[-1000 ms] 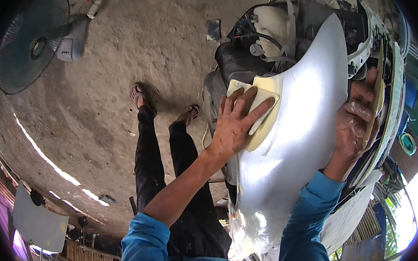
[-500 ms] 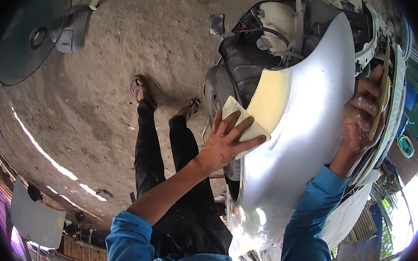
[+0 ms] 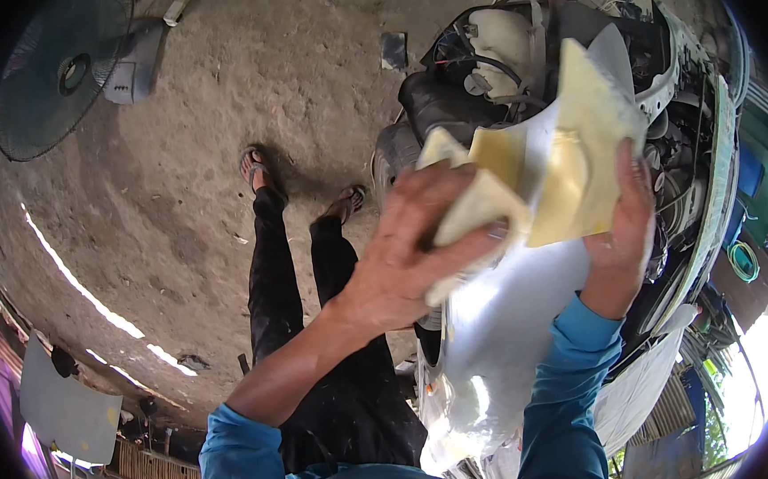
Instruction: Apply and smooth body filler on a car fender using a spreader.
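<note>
Beside the car's wheel, my left hand [image 3: 407, 251] pinches a folded cream piece of sandpaper [image 3: 484, 210] between thumb and fingers, slightly blurred. My right hand [image 3: 622, 236] grips the lower right edge of a larger, curled yellow sheet of sandpaper [image 3: 584, 114]. That sheet hangs over the silver-grey fender [image 3: 515, 328] and hides much of its upper part. A yellow patch [image 3: 496, 153] on the fender's wheel-arch edge shows between the two pieces. Part of my right hand's fingers lies behind the sheet.
The open engine bay, with a white plastic tank [image 3: 499, 44] and hoses, lies beyond the fender. A tyre [image 3: 391, 154] stands beside it. A pedestal fan [image 3: 74, 74] is on the dirt floor at far left. A grey panel [image 3: 70, 399] leans at lower left.
My right hand has come left from the engine-bay side, bringing the yellow sheet over the fender. My left hand has lifted its folded sandpaper off the wheel-arch edge toward that sheet.
</note>
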{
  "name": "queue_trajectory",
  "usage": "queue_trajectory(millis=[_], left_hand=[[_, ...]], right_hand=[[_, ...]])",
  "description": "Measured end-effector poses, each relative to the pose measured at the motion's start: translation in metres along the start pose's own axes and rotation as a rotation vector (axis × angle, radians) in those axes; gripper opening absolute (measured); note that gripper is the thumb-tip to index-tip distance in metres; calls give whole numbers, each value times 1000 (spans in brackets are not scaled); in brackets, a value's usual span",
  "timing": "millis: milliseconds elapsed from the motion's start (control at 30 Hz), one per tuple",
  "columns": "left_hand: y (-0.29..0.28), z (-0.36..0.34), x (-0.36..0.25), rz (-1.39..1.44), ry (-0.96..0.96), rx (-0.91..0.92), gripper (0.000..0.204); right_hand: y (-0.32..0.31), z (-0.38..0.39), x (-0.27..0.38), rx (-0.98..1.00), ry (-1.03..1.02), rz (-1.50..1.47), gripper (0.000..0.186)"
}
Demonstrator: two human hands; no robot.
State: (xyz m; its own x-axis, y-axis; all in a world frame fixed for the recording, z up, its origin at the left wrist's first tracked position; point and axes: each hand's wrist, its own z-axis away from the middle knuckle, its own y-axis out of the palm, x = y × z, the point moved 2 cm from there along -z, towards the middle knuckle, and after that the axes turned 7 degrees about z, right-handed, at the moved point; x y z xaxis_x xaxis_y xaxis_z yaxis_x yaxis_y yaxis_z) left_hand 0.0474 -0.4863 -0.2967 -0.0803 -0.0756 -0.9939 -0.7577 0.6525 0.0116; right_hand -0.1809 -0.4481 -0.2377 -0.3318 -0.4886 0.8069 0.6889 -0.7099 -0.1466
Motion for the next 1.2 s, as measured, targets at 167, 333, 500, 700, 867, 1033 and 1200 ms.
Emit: queue_trajectory(millis=[167, 333, 500, 700, 867, 1033, 1200], left_hand=[[11, -22, -8, -305, 160, 8, 47], [-15, -2, 12, -545, 148, 158, 55], [-21, -18, -28, -600, 124, 55, 58], [1, -10, -37, -775, 69, 241, 55], [12, 22, 7, -346, -201, 320, 74], [33, -1, 46, -317, -206, 210, 87], [54, -13, 65, -322, -177, 140, 82]], right_hand=[[29, 11, -2, 140, 94, -168, 37], [27, 12, 9, 134, 67, -126, 36], [28, 9, 4, 180, 44, -25, 33], [5, -2, -12, 78, -159, 138, 35], [-14, -10, 16, -336, -257, -93, 48], [-20, -15, 20, -99, -298, -89, 52], [-19, -15, 21, -192, -263, -25, 52]])
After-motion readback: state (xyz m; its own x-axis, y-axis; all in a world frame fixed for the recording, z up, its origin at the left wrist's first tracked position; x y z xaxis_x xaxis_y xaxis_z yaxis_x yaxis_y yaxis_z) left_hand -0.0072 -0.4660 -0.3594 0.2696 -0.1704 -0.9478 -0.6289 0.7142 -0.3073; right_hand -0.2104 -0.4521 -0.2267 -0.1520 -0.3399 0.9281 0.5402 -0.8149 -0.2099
